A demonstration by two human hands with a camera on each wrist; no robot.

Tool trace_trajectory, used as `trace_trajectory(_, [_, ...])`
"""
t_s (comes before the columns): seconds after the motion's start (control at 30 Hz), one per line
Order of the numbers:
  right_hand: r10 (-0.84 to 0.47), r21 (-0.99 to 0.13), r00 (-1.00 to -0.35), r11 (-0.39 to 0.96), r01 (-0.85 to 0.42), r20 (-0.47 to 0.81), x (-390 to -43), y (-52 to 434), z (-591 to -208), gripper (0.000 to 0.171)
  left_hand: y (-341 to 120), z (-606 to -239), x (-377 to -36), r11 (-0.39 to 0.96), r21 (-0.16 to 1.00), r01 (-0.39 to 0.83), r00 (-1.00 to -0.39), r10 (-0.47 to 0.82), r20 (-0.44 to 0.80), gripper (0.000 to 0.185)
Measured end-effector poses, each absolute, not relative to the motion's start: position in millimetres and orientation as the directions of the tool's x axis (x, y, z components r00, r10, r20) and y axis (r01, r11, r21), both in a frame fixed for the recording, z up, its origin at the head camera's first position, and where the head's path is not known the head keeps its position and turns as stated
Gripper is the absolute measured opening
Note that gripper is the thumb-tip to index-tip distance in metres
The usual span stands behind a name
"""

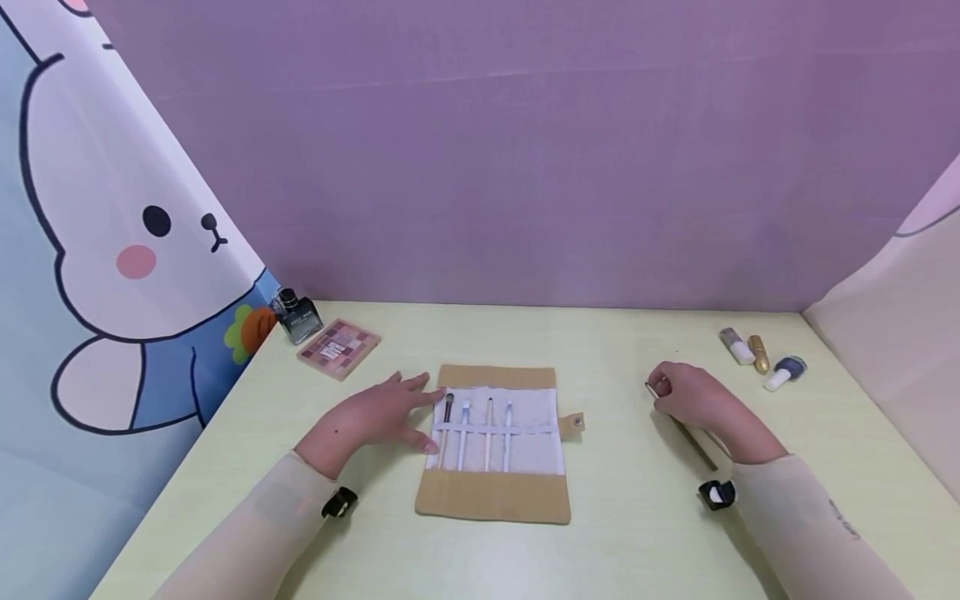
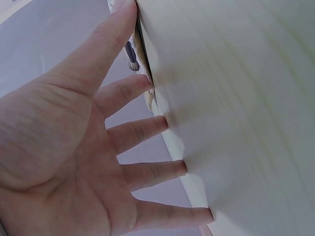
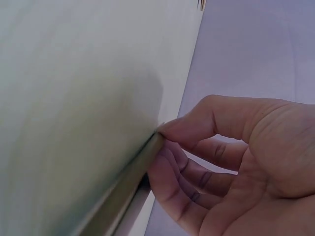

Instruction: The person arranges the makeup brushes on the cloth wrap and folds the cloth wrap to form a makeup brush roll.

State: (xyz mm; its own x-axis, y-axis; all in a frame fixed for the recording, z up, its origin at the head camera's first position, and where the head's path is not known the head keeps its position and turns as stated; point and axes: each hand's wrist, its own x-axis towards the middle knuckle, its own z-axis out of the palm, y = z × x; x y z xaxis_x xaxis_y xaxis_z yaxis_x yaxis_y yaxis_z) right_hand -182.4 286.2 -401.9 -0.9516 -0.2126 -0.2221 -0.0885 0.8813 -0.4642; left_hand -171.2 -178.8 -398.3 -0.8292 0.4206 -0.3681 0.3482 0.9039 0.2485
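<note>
Brush (image 1: 684, 429) in hand, ready for the open brush roll (image 1: 495, 443).
Right hand (image 1: 693, 398) pinches it near the counter's right edge; left hand (image 1: 372, 417), fingers flat, steadies the roll; next, aim for an empty slot.

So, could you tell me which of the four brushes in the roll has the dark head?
The leftmost brush, nearest the left hand: its bristle head is black, while the other three brushes are pale or white.

A pale yellow-green worktop (image 1: 637, 542) fills the lower view under soft, even light. Behind it stands a plain purple wall (image 1: 487, 167). On the left hangs a cloth (image 1: 97, 250) printed with a cartoon rabbit; a cream panel (image 1: 900, 367) closes the right side.
</note>
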Motion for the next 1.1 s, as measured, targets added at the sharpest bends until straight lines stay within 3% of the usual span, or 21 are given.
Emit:
trace_trajectory(0.47, [-0.242,-0.46,-0.947,0.879,-0.122,-0.21,-179.7,281.8,-398.2,0.037,-179.0,-397.9,-170.7,0.907,0.246,0.342,-0.831,0.414,-0.372,0.095])
trace_trajectory(1.1, [-0.32,-0.545,-0.929,0.82,-0.174,-0.186,-176.7,285.2,-396.4,0.039,-177.6,-397.4,-171.1,0.909,0.251,0.332,-0.833,0.408,-0.375,0.096])
